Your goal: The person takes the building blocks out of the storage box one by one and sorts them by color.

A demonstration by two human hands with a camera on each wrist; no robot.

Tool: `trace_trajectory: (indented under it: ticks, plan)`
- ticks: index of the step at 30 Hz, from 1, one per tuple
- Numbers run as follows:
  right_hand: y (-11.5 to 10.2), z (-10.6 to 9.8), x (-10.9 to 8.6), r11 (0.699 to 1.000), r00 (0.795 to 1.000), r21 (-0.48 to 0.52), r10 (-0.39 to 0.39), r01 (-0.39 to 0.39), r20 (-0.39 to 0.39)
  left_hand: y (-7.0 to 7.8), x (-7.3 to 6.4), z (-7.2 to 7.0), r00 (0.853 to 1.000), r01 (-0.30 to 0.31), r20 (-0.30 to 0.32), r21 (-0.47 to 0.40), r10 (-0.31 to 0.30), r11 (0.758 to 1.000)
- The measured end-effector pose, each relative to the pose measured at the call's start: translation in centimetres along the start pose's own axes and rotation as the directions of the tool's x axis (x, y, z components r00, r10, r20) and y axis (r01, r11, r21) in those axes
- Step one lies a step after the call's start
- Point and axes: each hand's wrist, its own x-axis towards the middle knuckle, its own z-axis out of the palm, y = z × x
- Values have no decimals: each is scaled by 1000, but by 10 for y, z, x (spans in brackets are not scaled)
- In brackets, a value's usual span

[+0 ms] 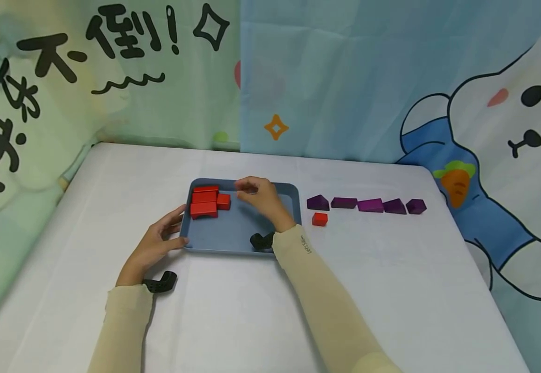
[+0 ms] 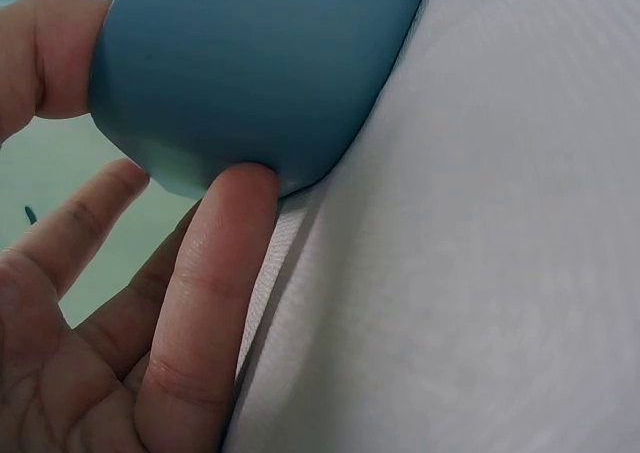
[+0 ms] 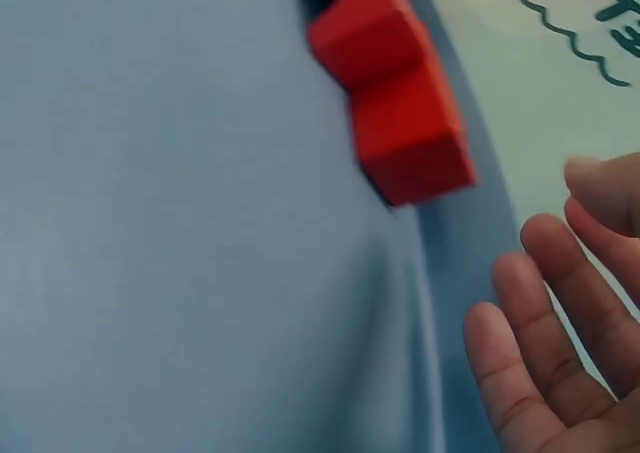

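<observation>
A blue-grey tray (image 1: 224, 235) lies on the white table. My left hand (image 1: 156, 243) holds its left side, with the thumb by the front corner and the fingers along the wall. In the left wrist view, fingertips touch the outside of the tray (image 2: 250, 83). Several red blocks (image 1: 203, 209) are grouped in the tray's left part. My right hand (image 1: 261, 197) hovers over the far side, right of these blocks, its fingers loosely bent. Seen from the right wrist, the fingers (image 3: 535, 313) are apart and empty, beside red blocks (image 3: 410, 133).
Right of the tray, several purple blocks (image 1: 343, 202) stand in a row. A single red block (image 1: 319, 219) sits in front of the row's left end. Printed curtains (image 1: 317, 77) hang behind the white table (image 1: 392, 290).
</observation>
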Motion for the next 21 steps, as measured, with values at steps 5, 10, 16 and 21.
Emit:
trace_trajectory:
  ticks: [5, 10, 16, 21]
  plan:
    - [0, 15, 6, 997, 996, -65, 40, -35, 75, 0, 1, -1, 1000, 4, -2, -3, -4, 1000]
    - [0, 23, 8, 985, 995, -169, 59, -44, 82, -1, 2, 1, 1000, 6, 1, -12, -6, 1000]
    - [1, 21, 7, 988, 997, -149, 58, -48, 60, -1, 2, 2, 1000, 17, -1, -6, -17, 1000]
    - [-1, 7, 0, 999, 997, -32, 30, -28, 64, 0, 1, 0, 1000, 19, -7, 5, -19, 1000]
